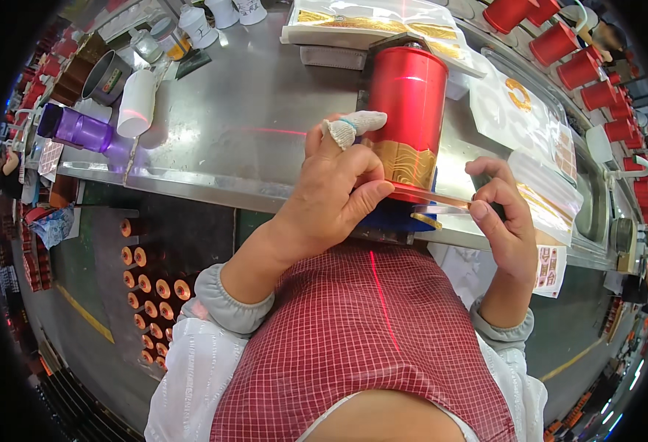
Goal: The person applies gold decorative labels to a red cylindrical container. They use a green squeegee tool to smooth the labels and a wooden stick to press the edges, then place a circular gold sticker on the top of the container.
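A red metallic cylinder (pixel 408 92) lies on a stand at the bench edge, its near end toward me. A gold wavy-patterned band (pixel 405 163) wraps around that end. My left hand (pixel 327 180) grips the cylinder's left side, a white cloth cover (pixel 361 125) on one finger. Its thumb presses at the band's near edge. There, a thin, flat, pinkish strip (pixel 434 197) stretches across to my right hand (pixel 506 214), which pinches its other end. Whether it is a blade or tape I cannot tell. A small gold scrap (pixel 427 221) hangs just below it.
On the metal bench (pixel 221 103) stand a purple bottle (pixel 77 129), a white cup (pixel 137 103) and a dark pot (pixel 107 77). Gold-printed sheets (pixel 375 26) lie behind the cylinder, more packets (pixel 545 195) to the right. Several copper-coloured cylinders (pixel 163 289) stand low at left.
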`<state>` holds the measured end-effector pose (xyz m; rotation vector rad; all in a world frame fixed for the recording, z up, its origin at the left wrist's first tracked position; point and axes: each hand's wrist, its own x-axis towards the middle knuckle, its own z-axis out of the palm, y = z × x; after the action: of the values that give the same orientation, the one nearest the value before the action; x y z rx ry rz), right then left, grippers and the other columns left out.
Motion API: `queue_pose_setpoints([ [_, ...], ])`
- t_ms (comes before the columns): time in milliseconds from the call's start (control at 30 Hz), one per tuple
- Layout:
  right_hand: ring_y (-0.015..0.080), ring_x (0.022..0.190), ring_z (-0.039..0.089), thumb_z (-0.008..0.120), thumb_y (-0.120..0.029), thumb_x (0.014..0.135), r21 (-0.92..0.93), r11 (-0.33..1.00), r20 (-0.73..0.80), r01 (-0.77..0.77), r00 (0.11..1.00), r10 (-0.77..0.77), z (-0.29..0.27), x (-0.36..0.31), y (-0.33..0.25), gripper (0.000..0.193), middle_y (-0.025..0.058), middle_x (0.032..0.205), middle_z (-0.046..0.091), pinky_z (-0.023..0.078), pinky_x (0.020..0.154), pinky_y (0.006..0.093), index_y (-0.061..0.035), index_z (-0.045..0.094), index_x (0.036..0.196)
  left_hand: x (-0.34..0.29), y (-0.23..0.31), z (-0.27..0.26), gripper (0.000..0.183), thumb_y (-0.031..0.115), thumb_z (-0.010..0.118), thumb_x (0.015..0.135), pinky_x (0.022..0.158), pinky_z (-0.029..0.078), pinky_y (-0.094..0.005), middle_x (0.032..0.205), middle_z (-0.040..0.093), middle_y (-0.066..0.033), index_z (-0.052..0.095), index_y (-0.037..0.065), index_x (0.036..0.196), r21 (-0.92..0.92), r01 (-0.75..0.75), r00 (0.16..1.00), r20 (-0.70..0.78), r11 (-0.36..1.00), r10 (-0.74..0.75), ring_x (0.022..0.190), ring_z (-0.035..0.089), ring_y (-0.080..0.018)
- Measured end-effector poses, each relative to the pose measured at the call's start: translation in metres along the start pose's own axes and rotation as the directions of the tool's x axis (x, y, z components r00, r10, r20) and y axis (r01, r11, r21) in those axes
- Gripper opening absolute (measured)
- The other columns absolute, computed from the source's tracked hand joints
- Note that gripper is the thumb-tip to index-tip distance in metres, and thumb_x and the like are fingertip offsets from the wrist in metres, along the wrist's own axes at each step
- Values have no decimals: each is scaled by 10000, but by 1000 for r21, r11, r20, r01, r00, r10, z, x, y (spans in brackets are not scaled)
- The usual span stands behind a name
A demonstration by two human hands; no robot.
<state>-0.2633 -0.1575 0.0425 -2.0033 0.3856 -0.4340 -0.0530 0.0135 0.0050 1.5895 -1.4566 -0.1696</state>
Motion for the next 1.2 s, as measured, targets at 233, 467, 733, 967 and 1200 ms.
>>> queue_pose_setpoints([
  [233,145,950,450,649,-152,884,10,999,-12,-46,999,47,1,-3,9,167,112,1131,505,368,816,277,-41,554,802,-3,0,1,188,247,650,885,1087,210,-462,1342,506,-204,582,76,843,12,38,999,-28,999,-38,1201,416,-358],
  [467,145,946,449,637,-136,885,18,998,-2,-65,998,65,2,-4,14,150,114,1128,506,365,819,274,-40,554,804,-2,0,3,168,209,676,846,1029,254,-447,1300,510,-219,576,76,824,0,46,998,-46,999,-46,1184,424,-347],
  [733,155,990,448,640,-140,886,22,998,-7,-54,998,55,4,-4,19,156,114,1111,500,360,820,272,-38,557,801,-3,2,4,162,203,686,838,1046,264,-426,1367,490,-202,579,82,829,-13,105,993,-44,994,-105,1193,423,-327],
  [967,149,973,447,644,-152,886,33,997,1,-64,998,64,4,-4,21,167,107,1105,499,359,811,268,-39,558,796,-28,-19,24,142,126,591,911,990,360,-420,1188,568,-147,533,42,1010,-469,155,908,-278,869,-312,1052,523,-268],
  [1200,129,919,443,642,-151,880,36,997,-1,-70,998,70,5,-4,22,166,98,1107,505,359,792,258,-40,555,792,-37,-12,28,198,-2,580,911,1094,296,-526,1044,625,-109,476,80,1059,-137,-143,944,-315,980,93,1050,547,-238],
])
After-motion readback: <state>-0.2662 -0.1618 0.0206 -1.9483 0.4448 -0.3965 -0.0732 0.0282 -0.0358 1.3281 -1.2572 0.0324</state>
